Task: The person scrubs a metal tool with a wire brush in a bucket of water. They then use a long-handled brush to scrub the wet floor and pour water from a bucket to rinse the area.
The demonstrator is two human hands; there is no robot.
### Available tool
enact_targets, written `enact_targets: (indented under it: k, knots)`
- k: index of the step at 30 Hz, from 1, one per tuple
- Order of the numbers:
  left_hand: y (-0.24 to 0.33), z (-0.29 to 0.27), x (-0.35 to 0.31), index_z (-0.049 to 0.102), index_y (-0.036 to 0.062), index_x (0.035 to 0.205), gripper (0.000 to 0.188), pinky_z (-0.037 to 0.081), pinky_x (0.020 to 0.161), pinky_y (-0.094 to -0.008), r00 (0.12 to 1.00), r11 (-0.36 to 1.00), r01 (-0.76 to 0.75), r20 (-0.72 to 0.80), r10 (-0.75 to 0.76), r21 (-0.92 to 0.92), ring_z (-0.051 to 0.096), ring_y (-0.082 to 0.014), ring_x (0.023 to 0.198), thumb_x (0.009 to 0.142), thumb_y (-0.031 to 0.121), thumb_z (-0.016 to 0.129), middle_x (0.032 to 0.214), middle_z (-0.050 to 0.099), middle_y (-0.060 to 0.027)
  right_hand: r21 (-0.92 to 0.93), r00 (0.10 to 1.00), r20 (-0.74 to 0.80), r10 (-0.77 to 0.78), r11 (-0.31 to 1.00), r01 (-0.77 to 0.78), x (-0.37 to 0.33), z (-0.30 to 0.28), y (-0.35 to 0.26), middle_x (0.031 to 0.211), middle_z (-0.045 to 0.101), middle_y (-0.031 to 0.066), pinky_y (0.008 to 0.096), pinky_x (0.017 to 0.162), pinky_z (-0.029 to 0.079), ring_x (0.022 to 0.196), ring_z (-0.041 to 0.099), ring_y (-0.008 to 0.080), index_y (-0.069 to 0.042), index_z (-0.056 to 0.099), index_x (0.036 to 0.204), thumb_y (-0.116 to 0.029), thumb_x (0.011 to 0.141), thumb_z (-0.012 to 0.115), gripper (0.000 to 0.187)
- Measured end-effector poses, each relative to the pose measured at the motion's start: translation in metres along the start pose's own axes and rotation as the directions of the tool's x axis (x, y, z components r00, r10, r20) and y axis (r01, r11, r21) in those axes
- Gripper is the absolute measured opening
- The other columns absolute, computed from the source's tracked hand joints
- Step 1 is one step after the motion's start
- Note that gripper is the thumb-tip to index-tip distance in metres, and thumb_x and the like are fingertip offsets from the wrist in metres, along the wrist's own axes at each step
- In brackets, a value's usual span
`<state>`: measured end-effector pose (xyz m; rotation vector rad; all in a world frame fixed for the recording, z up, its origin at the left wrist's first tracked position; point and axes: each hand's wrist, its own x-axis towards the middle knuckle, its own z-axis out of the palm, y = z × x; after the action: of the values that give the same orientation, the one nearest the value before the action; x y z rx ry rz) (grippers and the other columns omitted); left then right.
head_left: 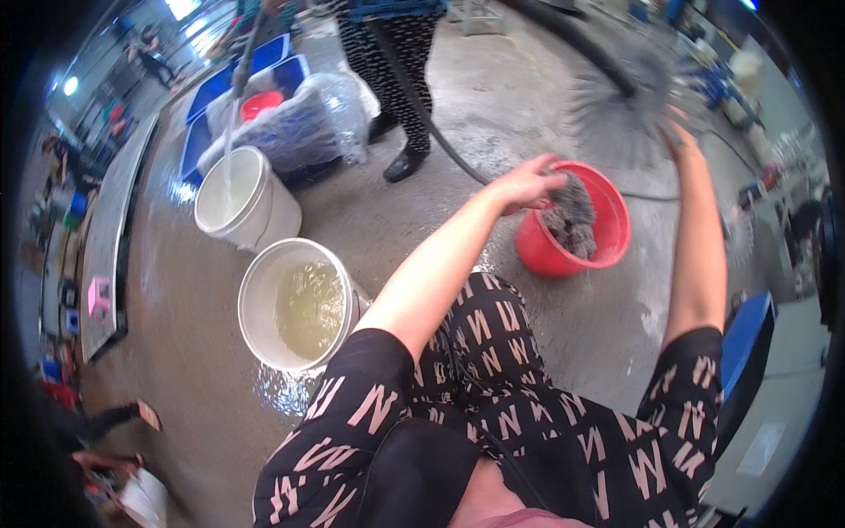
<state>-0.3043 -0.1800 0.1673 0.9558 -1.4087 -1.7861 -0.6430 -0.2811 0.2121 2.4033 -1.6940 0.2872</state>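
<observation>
While water streams from a hose into the white plastic bucket (242,198) at ten o'clock, the seated person leans toward the round red plastic basin (607,231) that stands on the wet concrete floor (502,97) at about one o'clock from their knees. Their left hand (528,182) rests at the basin's near rim, fingers (547,178) curled down and pinching the top of a grey, shaggy wad of wet mop-like fibres (570,218). That wad looks matted and stringy, darker in its folds, and it fills the left half of the basin, heaped higher than the rim.

Their right hand (678,132) is raised at two o'clock, against a blurred, bristly grey fan of fibres (620,119) on the end of a dark pole; motion blur keeps me from telling whether those fingers are spread or gripping.

Just left of the person's knee, at nine o'clock, a second white plastic bucket (299,304) holds murky yellowish water. Beyond the far bucket lies a clear plastic bag stuffed with blue material (304,123), resting against blue plastic crates (211,97). Another person's legs in spotted dark trousers (396,62) stand at twelve o'clock, with a black hose (440,141) trailing past their shoes. A blue chair edge (746,339) shows at four o'clock.
</observation>
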Motion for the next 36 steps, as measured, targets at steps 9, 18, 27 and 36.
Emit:
enact_targets:
  k: [9, 18, 27, 36]
  knots:
    - [-0.127, -0.140, -0.175, 0.065, 0.0117, 0.111, 0.040, 0.044, 0.094, -0.0421, 0.701, 0.290, 0.625, -0.685, 0.201, 0.725, 0.053, -0.0305, 0.114, 0.078, 0.034, 0.070, 0.117, 0.058, -0.0135, -0.272, 0.958, -0.273, -0.086, 0.962, 0.009, -0.039, 0.001, 0.273, 0.115, 0.059, 0.0238, 0.0461, 0.096, 0.042, 0.110, 0.053, 0.0409, 0.001, 0.059, 0.115, -0.020, 0.089, 0.059, 0.033]
    - [-0.198, -0.183, -0.200, 0.069, 0.0121, 0.110, 0.033, 0.005, 0.108, -0.0684, 0.719, -0.289, 0.676, -0.692, 0.061, 0.677, 0.010, -0.0416, 0.141, 0.086, 0.027, 0.052, 0.151, 0.027, -0.0113, -0.249, 0.962, -0.272, -0.007, 0.966, -0.063, -0.014, 0.021, 0.260, 0.116, 0.058, 0.0235, 0.0458, 0.096, 0.041, 0.110, 0.052, 0.0403, 0.001, 0.059, 0.116, -0.020, 0.090, 0.058, 0.033]
    - [-0.159, -0.163, -0.325, 0.063, 0.0151, 0.086, 0.018, 0.019, 0.101, -0.0753, 0.424, 0.288, 0.832, -0.879, 0.220, 0.473, 0.010, -0.0380, 0.143, 0.070, 0.007, 0.065, 0.154, 0.020, -0.0091, -0.200, 0.971, -0.236, 0.030, 0.977, -0.079, -0.015, 0.032, 0.178, 0.115, 0.059, 0.0219, 0.0451, 0.094, 0.042, 0.108, 0.053, 0.0386, 0.000, 0.059, 0.115, -0.021, 0.091, 0.057, 0.032]
    - [-0.165, -0.136, -0.494, 0.061, 0.0189, 0.092, 0.030, 0.052, 0.080, -0.0401, 0.358, 0.555, 0.723, -0.910, 0.208, 0.412, 0.061, -0.0316, 0.095, 0.063, 0.010, 0.065, 0.105, 0.060, -0.0086, -0.103, 0.983, -0.174, -0.059, 0.994, 0.042, -0.018, 0.067, 0.054, 0.114, 0.060, 0.0204, 0.0443, 0.092, 0.043, 0.106, 0.054, 0.0369, -0.001, 0.060, 0.114, -0.022, 0.091, 0.056, 0.031]
